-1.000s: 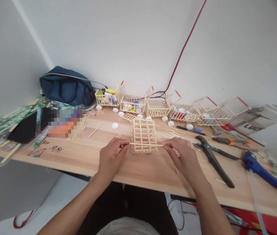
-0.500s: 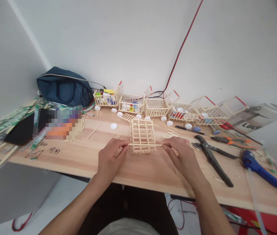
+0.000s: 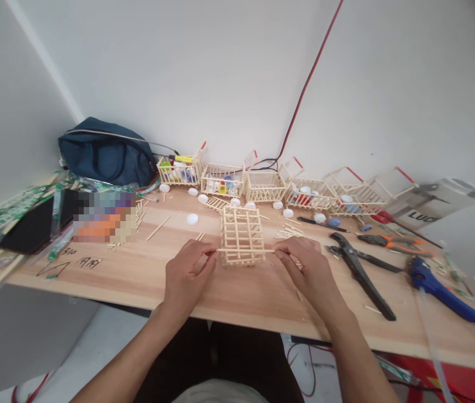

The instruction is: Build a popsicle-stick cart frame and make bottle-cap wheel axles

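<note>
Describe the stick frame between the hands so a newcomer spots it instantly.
On the wooden table, a row of stick carts stands along the wall. Nearer the person, between the left hand and right hand, sits the stick frame, a grid with a thin stick pinched by both hands across its near end. Unlike the carts behind, it shows no red handle.

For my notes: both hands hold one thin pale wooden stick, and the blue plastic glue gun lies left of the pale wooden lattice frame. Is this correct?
The side is wrong: in the head view, the blue glue gun lies right of the lattice frame. The left hand and right hand hold the wooden stick.
</note>
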The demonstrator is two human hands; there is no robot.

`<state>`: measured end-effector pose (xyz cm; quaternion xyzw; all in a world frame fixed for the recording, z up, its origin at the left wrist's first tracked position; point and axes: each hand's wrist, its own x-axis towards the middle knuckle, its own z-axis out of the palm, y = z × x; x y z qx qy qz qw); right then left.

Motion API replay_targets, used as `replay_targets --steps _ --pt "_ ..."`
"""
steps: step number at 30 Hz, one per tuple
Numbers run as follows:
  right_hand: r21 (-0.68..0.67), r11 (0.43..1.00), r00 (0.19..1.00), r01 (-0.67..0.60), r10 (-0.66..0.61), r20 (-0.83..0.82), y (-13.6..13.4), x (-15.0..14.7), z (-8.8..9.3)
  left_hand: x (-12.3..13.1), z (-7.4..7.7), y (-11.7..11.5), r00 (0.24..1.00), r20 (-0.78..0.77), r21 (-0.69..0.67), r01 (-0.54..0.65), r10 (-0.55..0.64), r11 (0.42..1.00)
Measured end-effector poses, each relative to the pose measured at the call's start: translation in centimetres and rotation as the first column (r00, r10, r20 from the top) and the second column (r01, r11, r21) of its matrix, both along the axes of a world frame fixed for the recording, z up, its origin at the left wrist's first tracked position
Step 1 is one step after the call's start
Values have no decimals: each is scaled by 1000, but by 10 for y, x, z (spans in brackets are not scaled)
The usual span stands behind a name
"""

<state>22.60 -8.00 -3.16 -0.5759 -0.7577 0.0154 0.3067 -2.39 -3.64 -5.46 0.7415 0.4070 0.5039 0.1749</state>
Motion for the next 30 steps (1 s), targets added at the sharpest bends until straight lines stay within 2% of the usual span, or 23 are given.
replay_targets --steps 30 --pt "23 1000 1000 -8 9 -14 -2 -2 0 1 1 -1 1000 4 -12 -22 22 1000"
